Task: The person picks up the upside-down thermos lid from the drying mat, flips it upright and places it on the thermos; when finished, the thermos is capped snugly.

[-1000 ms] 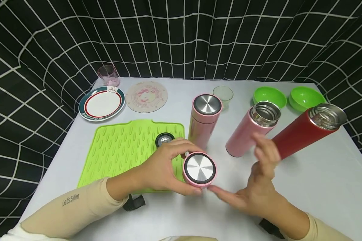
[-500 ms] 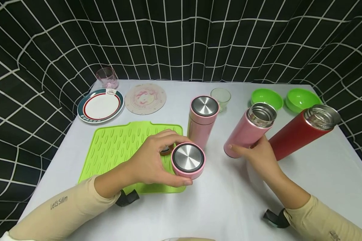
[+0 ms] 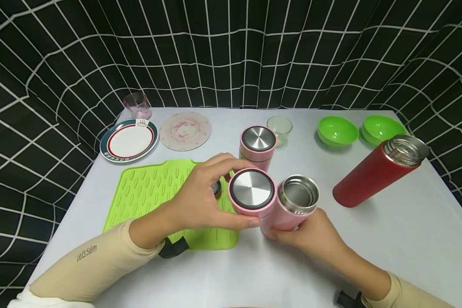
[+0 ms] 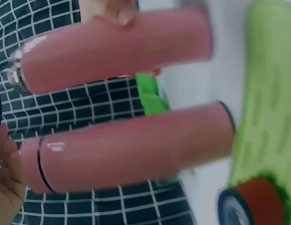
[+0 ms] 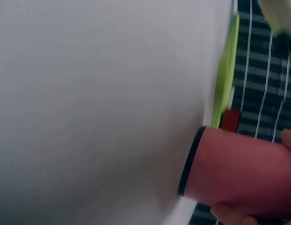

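- The left hand (image 3: 200, 205) is curling its fingers and thumb around a round pink lid with a brushed steel top (image 3: 252, 190), holding it above the right edge of the mat.
- The right hand (image 3: 312, 237) is gripping the lower body of an open pink steel-lined flask (image 3: 292, 205), which is tilting toward the camera with its mouth just beside the lid; lid and flask look to be touching.
- The white table (image 3: 389, 239) is carrying one ribbed lime-green silicone mat (image 3: 154, 192).
- Three flasks are standing or being held: the open pink one, a capped pink flask (image 3: 257, 147) behind the lid, and an open red flask (image 3: 377, 171) well apart on the right.
- Two lime-green bowls (image 3: 337, 131) are sitting side by side at the far right.
- One white plate with a teal and red rim (image 3: 129, 140) is lying near one round pink-patterned coaster (image 3: 185, 130).
- Two small glasses are standing at the back: a pink one (image 3: 137, 105) and a clear one (image 3: 279, 127).
- One small red and black cap (image 4: 250, 204) is resting on the mat.
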`<control>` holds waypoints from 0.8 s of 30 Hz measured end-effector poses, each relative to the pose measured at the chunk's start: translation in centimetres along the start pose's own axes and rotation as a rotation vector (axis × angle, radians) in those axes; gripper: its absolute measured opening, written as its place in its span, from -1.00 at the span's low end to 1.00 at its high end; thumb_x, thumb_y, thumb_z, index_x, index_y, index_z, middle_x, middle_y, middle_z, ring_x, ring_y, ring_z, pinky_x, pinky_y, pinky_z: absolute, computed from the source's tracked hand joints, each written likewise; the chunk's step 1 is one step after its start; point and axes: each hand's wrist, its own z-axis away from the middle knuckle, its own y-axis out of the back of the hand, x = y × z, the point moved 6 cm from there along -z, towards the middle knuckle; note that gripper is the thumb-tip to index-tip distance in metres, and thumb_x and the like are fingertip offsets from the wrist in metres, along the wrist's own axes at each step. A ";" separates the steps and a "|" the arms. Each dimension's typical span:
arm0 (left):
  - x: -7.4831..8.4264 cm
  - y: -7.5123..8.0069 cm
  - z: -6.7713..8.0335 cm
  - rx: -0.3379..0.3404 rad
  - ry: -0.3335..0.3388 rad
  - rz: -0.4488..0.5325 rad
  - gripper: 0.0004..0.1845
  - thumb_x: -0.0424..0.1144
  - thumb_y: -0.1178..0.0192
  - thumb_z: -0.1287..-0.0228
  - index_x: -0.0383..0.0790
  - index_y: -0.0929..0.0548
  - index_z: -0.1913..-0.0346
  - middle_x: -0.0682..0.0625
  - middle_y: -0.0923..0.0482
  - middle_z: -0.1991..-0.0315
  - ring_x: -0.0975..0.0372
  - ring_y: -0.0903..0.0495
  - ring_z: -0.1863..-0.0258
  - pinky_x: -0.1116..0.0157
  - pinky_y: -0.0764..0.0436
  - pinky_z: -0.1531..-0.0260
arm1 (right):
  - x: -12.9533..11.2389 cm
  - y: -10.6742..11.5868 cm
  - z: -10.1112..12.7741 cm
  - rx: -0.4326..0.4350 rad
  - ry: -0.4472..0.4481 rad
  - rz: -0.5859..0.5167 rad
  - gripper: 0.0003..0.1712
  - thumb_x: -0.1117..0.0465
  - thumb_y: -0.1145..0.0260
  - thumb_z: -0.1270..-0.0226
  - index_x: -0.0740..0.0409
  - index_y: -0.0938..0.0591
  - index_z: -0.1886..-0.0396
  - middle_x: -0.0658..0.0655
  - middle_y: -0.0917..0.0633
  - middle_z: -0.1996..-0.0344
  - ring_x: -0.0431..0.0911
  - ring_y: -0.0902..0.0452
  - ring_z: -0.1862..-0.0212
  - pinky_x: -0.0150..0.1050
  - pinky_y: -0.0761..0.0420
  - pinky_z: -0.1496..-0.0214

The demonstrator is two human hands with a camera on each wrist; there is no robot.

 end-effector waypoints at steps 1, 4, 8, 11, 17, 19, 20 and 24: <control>0.2 -0.2 -0.3 0.004 -0.009 0.008 -0.24 -0.09 -0.66 0.37 -0.15 -0.62 -0.07 0.16 -0.57 0.10 0.28 -0.47 0.14 0.28 -0.51 0.26 | -0.4 -0.6 0.3 -0.029 0.027 -0.040 -0.30 0.07 -0.71 0.20 -0.12 -0.58 -0.01 -0.18 -0.68 0.18 -0.20 -0.60 0.17 -0.32 -0.59 0.11; 0.8 -0.9 -1.0 0.003 -0.019 0.025 -0.24 -0.10 -0.66 0.38 -0.17 -0.61 -0.04 0.15 -0.55 0.07 0.30 -0.45 0.12 0.31 -0.52 0.25 | -1.1 -2.0 0.9 -0.083 0.070 -0.115 -0.36 0.07 -0.67 0.13 -0.17 -0.57 0.00 -0.17 -0.68 0.18 -0.20 -0.61 0.18 -0.31 -0.60 0.13; 1.5 -1.9 -1.7 -0.009 -0.039 0.036 -0.26 -0.08 -0.67 0.38 -0.18 -0.62 -0.01 0.13 -0.54 0.08 0.32 -0.45 0.09 0.34 -0.53 0.20 | -1.3 -2.7 1.0 -0.109 0.076 -0.148 -0.44 0.10 -0.66 0.09 -0.17 -0.57 0.08 -0.15 -0.68 0.23 -0.20 -0.60 0.24 -0.30 -0.60 0.21; 1.5 -2.5 -2.0 -0.022 -0.050 0.018 -0.26 -0.06 -0.66 0.37 -0.18 -0.63 -0.01 0.12 -0.54 0.08 0.33 -0.46 0.06 0.36 -0.51 0.14 | -2.2 -2.9 0.5 -0.137 0.138 -0.223 -0.52 0.26 -0.63 0.06 -0.12 -0.58 0.18 -0.09 -0.67 0.30 -0.16 -0.58 0.30 -0.27 -0.59 0.27; 0.8 -3.6 -1.7 -0.065 -0.019 -0.060 -0.23 0.04 -0.64 0.33 -0.13 -0.62 -0.06 0.21 -0.54 0.07 0.45 -0.42 0.04 0.40 -0.48 0.13 | -4.9 -2.8 0.2 -0.164 0.289 -0.367 -0.49 0.57 -0.52 0.12 -0.05 -0.59 0.30 -0.03 -0.63 0.42 -0.12 -0.53 0.41 -0.25 -0.55 0.36; 0.6 -3.9 -1.5 -0.087 -0.002 -0.079 -0.23 0.07 -0.63 0.31 -0.11 -0.63 -0.08 0.22 -0.53 0.06 0.46 -0.40 0.03 0.42 -0.48 0.11 | -5.4 -2.8 0.3 -0.150 0.300 -0.350 -0.47 0.58 -0.53 0.15 -0.09 -0.59 0.32 -0.07 -0.63 0.44 -0.14 -0.52 0.41 -0.27 -0.55 0.36; 0.4 -4.0 -1.4 -0.099 0.007 -0.087 -0.23 0.09 -0.62 0.30 -0.10 -0.63 -0.09 0.22 -0.52 0.05 0.46 -0.40 0.03 0.42 -0.48 0.11 | -5.5 -2.8 0.3 -0.146 0.303 -0.337 -0.46 0.58 -0.53 0.16 -0.10 -0.59 0.33 -0.08 -0.62 0.44 -0.16 -0.52 0.41 -0.28 -0.54 0.36; 0.0 -4.4 -1.0 -0.160 0.033 -0.074 -0.22 0.08 -0.58 0.21 -0.06 -0.59 -0.18 0.21 -0.49 -0.01 0.43 -0.38 0.01 0.43 -0.47 0.10 | -5.7 -2.7 0.5 -0.130 0.302 -0.313 -0.45 0.57 -0.53 0.16 -0.10 -0.58 0.32 -0.08 -0.62 0.44 -0.16 -0.52 0.41 -0.28 -0.54 0.35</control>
